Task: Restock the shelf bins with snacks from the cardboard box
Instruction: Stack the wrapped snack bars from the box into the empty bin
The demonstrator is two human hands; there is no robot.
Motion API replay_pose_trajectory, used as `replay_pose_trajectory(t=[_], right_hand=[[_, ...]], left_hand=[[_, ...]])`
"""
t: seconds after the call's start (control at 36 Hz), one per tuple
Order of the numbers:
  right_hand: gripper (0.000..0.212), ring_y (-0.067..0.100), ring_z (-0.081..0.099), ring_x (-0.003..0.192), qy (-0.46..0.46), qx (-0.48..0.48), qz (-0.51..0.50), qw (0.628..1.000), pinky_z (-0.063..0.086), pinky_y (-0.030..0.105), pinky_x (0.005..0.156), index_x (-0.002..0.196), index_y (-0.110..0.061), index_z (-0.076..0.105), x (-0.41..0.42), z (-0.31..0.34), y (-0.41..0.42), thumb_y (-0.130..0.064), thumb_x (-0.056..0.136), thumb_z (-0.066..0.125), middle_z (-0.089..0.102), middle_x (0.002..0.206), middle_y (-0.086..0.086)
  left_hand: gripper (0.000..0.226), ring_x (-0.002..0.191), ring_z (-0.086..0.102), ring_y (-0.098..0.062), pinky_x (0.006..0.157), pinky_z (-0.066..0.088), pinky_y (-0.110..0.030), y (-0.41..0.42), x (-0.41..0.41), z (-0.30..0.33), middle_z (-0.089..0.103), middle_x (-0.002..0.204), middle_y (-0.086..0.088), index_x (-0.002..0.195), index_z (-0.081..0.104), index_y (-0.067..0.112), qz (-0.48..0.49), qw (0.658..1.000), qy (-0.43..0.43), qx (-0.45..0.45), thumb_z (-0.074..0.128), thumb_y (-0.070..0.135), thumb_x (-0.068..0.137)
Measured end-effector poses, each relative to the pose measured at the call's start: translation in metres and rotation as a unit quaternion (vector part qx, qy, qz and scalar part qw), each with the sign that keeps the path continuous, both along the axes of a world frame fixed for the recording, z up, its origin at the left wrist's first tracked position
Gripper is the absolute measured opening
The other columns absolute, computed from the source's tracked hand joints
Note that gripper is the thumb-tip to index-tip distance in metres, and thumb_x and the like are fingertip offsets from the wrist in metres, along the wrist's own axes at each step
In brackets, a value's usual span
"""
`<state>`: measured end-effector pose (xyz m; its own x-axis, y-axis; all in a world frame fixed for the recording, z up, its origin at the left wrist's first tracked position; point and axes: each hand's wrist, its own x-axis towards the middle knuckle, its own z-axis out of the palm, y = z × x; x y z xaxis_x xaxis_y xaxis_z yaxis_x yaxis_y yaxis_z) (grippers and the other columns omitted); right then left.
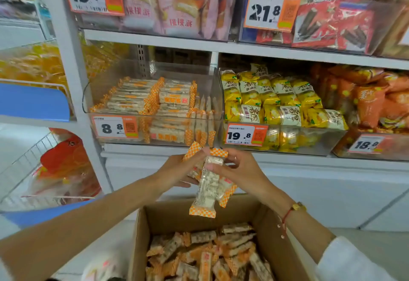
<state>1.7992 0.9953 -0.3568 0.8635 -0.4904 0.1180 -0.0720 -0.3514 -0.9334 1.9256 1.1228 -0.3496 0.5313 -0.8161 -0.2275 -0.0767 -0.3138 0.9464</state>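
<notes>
Overhead, left hand (177, 170) and right hand (241, 170) pinch snack bars (208, 183) between cardboard box (141, 236) and shelf bin (155, 112)

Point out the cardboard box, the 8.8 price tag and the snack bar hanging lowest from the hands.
cardboard box (141, 236): head view, left inner wall.
8.8 price tag (110, 128): head view, white number area.
snack bar (205, 194): head view, middle of its clear wrapper.

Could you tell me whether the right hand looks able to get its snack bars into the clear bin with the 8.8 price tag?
Probably yes. The right hand and left hand hold snack bars just below the clear bin, whose top is open; nothing stands between. It is already well filled, though room remains toward the back.
</notes>
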Motion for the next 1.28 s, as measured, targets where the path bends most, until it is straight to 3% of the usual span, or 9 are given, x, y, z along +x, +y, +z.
replay_pose_trajectory(t=[0.11,0.22,0.42,0.53,0.72,0.86,0.97,1.17,1.28], right_hand=[[0.012,0.013,0.061,0.082,0.011,-0.043,0.03,0.999,0.047,0.016,0.064,0.089,-0.031,0.071,0.012,0.015,0.004,-0.039,0.08,0.071,0.064,0.089,0.012],[0.054,0.008,0.049,0.06,0.111,-0.029,0.064,0.991,0.037,0.013,0.058,0.092,0.005,0.063,0.017,0.036,0.005,-0.049,0.084,0.063,0.048,0.066,0.003],[0.005,0.002,0.065,0.072,-0.028,-0.045,-0.042,0.998,0.046,0.019,0.069,0.086,-0.028,0.068,0.025,0.064,0.004,-0.03,0.088,0.064,0.071,0.078,-0.011],[0.016,0.007,0.058,0.062,-0.192,-0.265,-0.113,0.938,0.05,0.024,0.061,0.072,-0.038,0.055,0.026,0.081,0.011,-0.042,0.082,0.066,0.058,0.062,-0.022],[0.05,0.02,0.043,0.116,-0.167,-0.544,0.013,0.822,0.041,0.041,0.089,0.11,-0.037,0.07,0.04,0.075,0.02,-0.009,0.069,0.078,0.059,0.125,-0.002],[0.055,0.006,0.054,0.097,-0.124,-0.357,0.107,0.92,0.05,0.032,0.068,0.108,-0.042,0.069,0.026,0.071,0.016,0.003,0.076,0.073,0.055,0.114,-0.015],[0.053,0.005,0.059,0.109,-0.06,-0.226,0.133,0.963,0.052,0.022,0.083,0.105,-0.041,0.071,0.008,0.077,0.005,0.008,0.084,0.065,0.063,0.111,-0.02],[0.033,-0.008,0.047,0.115,0.088,-0.302,0.107,0.943,0.038,0.013,0.095,0.119,-0.041,0.06,-0.003,0.078,0.006,-0.029,0.091,0.049,0.053,0.126,-0.026],[0.042,0.0,0.049,0.099,0.088,-0.417,0.013,0.905,0.04,0.015,0.076,0.115,-0.041,0.056,0.003,0.072,0.017,-0.067,0.083,0.045,0.058,0.111,-0.017]], left_hand=[[0.035,0.078,0.07,-0.01,0.075,0.056,-0.022,0.009,0.008,0.001,0.065,0.093,0.005,0.106,0.051,0.032,0.04,0.998,0.025,-0.031,0.043,0.061,0.089],[0.027,0.068,0.07,-0.005,0.069,0.055,-0.017,0.015,0.018,0.001,0.069,0.077,0.01,0.098,0.057,0.031,0.046,0.997,-0.009,-0.053,0.042,0.052,0.094],[0.033,0.09,0.067,-0.026,0.088,0.053,-0.041,0.02,0.04,0.007,0.049,0.099,0.003,0.112,0.051,0.021,0.134,0.986,0.027,-0.097,0.041,0.047,0.096],[0.054,0.076,0.067,-0.014,0.077,0.052,-0.032,0.029,0.041,0.009,0.043,0.138,0.003,0.147,0.028,0.021,0.142,0.98,0.1,-0.096,0.04,0.042,0.099],[0.057,0.09,0.071,-0.015,0.077,0.058,-0.026,0.037,0.044,0.012,0.038,0.149,0.004,0.148,0.024,0.031,0.023,0.99,0.107,-0.084,0.043,0.044,0.096],[0.027,0.098,0.07,-0.024,0.085,0.057,-0.035,0.039,0.061,0.017,0.061,0.13,-0.003,0.126,0.048,0.031,-0.035,0.985,0.157,-0.069,0.043,0.034,0.1],[0.035,0.103,0.068,-0.027,0.082,0.058,-0.034,0.046,0.07,0.017,0.07,0.116,-0.003,0.128,0.048,0.027,-0.041,0.975,0.206,-0.076,0.042,0.036,0.095],[0.032,0.098,0.069,-0.031,0.077,0.059,-0.032,0.033,0.058,0.014,0.063,0.126,-0.006,0.134,0.045,0.022,-0.03,0.962,0.253,-0.102,0.04,0.019,0.102],[0.036,0.099,0.069,-0.031,0.081,0.058,-0.035,0.027,0.048,0.017,0.059,0.132,-0.004,0.138,0.042,0.02,-0.016,0.961,0.255,-0.107,0.042,0.019,0.102]])
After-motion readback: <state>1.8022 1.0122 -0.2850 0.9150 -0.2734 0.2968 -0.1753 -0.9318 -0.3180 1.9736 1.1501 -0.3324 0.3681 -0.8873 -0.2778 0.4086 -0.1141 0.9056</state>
